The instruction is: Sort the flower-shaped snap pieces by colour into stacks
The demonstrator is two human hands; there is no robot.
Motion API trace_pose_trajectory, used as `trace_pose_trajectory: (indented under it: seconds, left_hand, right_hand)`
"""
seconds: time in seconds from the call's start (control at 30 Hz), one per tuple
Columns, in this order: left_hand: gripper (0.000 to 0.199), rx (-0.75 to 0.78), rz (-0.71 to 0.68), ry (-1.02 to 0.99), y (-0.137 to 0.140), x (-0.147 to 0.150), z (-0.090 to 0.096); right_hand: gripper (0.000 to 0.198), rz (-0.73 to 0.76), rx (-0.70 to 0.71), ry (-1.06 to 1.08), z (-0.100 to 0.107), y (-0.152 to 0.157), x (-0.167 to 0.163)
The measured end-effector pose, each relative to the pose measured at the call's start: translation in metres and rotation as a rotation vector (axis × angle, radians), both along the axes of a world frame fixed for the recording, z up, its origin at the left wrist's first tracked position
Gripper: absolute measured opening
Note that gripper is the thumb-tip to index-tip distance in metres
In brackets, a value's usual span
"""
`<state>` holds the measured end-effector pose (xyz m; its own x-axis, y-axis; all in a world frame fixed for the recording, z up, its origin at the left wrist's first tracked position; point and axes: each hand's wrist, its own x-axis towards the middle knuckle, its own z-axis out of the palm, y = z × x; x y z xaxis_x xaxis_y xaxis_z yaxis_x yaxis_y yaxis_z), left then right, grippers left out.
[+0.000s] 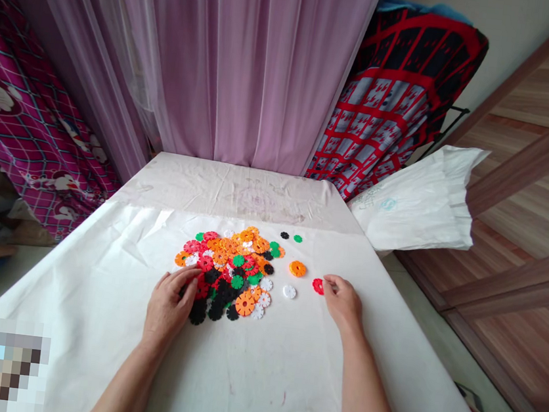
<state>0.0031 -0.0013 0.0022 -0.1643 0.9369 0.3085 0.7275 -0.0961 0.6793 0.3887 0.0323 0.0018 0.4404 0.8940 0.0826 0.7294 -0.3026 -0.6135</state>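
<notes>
A heap of notched plastic discs (223, 253) in orange, red, black, green and white lies on the covered table. My left hand (170, 300) rests at the heap's left edge, its fingers curled round and thumb close to them; what lies between them is mostly hidden. To the right of the heap, my right hand (344, 303) pinches the edge of a red notched disc (317, 286) at the table surface. Nearby lie an orange disc stack (298, 269) and a white disc (289, 292). Farther back are a black disc (284, 235) and a green disc (298, 238).
White cloth covers the table (245, 374). A white bag (418, 199) stands at its right far corner, beside a red and black patterned cloth (385, 106). Purple curtains (255, 65) hang behind the table. A pink patterned cloth (31, 119) hangs at left.
</notes>
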Motion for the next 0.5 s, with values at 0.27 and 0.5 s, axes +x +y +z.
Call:
trace_pose_trajectory:
  seconds: [0.27,0.5]
  left_hand:
    - [0.033,-0.004,-0.002,-0.005,0.0002,-0.0010,-0.0020]
    - [0.031,0.006,-0.006,-0.006,0.0006,-0.0008,-0.0027]
  right_hand:
    - [0.032,0.206,0.088,-0.277,-0.0008,-0.0067,-0.0068]
    - [0.029,0.237,0.098,-0.301,-0.0064,-0.0044,-0.0054]
